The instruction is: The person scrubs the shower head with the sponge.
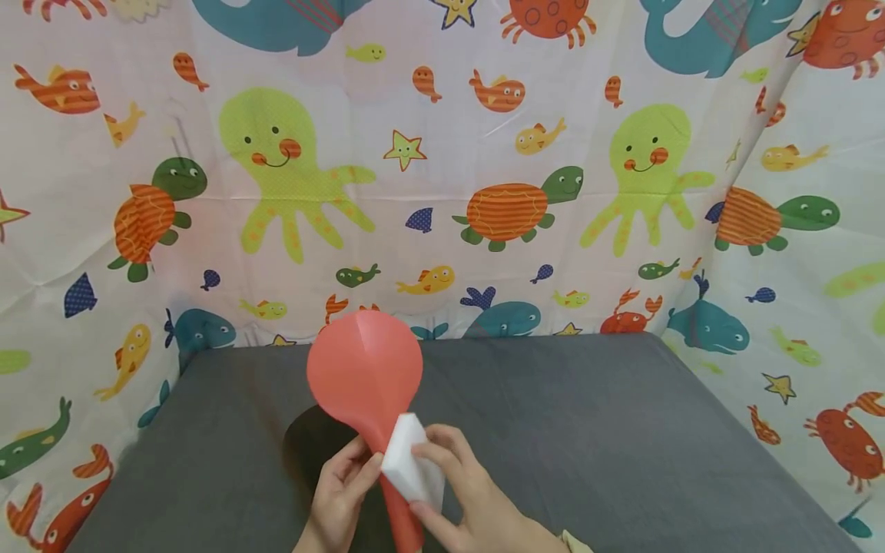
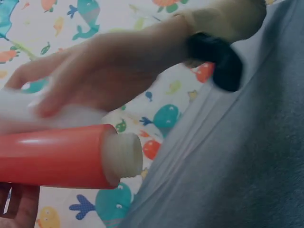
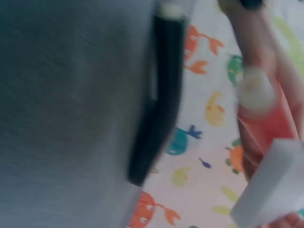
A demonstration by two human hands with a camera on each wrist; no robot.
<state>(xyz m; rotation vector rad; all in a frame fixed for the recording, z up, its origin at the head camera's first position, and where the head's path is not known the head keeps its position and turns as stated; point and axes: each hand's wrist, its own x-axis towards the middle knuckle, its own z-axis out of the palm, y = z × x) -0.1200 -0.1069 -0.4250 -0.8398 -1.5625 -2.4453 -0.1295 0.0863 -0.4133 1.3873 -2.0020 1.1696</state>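
Note:
A red club-shaped thing point(image 1: 366, 369) with a wide rounded head is held upright at a slight tilt, its handle pointing toward me. My left hand point(image 1: 342, 488) grips it just below the head, thumb and fingers on the neck. Against its right side lies a white block that looks like a sponge point(image 1: 415, 465), which my right hand point(image 1: 477, 491) holds between thumb and fingers. In the left wrist view, the red handle point(image 2: 57, 156) ends in a pale ridged stub point(image 2: 126, 154); the sponge, blurred, lies along it.
Below the hands is a dark round shape point(image 1: 304, 442) on the grey tabletop point(image 1: 567, 415); its kind is unclear. A blurred black bent bar point(image 3: 164, 95) with a pale tip shows in the right wrist view. White curtains point(image 1: 429, 169) printed with sea animals surround the table.

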